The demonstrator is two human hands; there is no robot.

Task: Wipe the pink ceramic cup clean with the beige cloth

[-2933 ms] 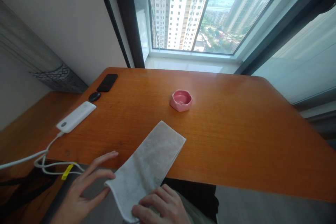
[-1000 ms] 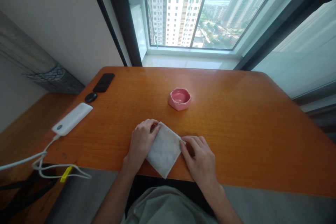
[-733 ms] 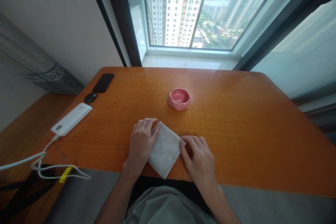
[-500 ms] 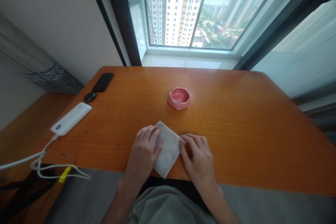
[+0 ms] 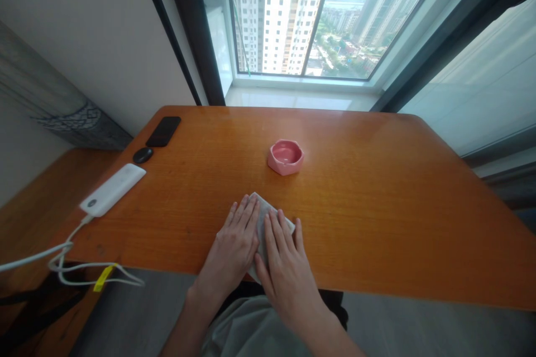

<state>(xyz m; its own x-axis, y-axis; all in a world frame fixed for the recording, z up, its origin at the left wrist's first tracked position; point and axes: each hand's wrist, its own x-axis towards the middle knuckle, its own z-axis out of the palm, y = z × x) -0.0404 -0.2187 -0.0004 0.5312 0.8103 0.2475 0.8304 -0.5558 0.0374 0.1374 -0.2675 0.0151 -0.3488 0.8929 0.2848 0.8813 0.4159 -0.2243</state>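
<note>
A folded white cloth or tissue [image 5: 262, 222] lies on the wooden table near its front edge, largely covered by my hands. My left hand [image 5: 235, 242] rests flat on its left side, fingers stretched forward. Across the middle and right of it lies my right hand [image 5: 285, 259], also flat, with fingers extended and the thumb close to the left hand. Beyond both hands stands a pink hexagonal ashtray-like dish [image 5: 286, 157], which neither hand touches.
At the table's left side are a black phone [image 5: 163, 131], a round black object [image 5: 143, 155] and a white power strip [image 5: 113, 189] with a white cable [image 5: 67, 251] hanging off the edge. The wooden table [image 5: 397, 206] runs back to a window [image 5: 310, 28].
My right hand has moved left from the cloth's right corner and now lies flat on top of it. The left hand's fingers have straightened and flattened.
</note>
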